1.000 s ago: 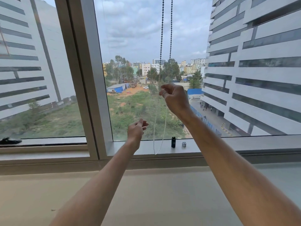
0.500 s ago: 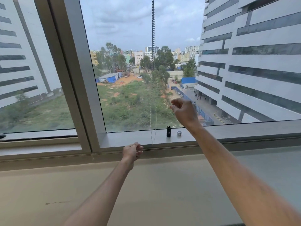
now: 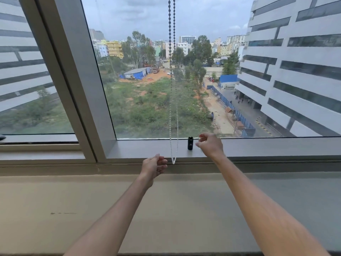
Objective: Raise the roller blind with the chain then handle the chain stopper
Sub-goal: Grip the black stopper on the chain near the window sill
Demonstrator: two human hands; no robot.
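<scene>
Two slim forearms, bare along their whole visible length, no sleeves in view. The left hand point(image 3: 154, 166) and right hand point(image 3: 209, 145) show no gloves, watch or bracelet.

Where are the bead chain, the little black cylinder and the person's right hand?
bead chain point(image 3: 174, 115): head view, pale lower strands.
black cylinder point(image 3: 190, 143): head view, middle of its body.
right hand point(image 3: 209, 144): head view, back of the hand.

Beaded chain point(image 3: 174, 115), dark against the sky above, white just right of the left hand point(image 3: 154, 165). Small black cylinder point(image 3: 190, 143) just left of the right hand point(image 3: 209, 145). Grey sill point(image 3: 276, 146) under both. Beige ledge point(image 3: 55, 209) nearer.
</scene>
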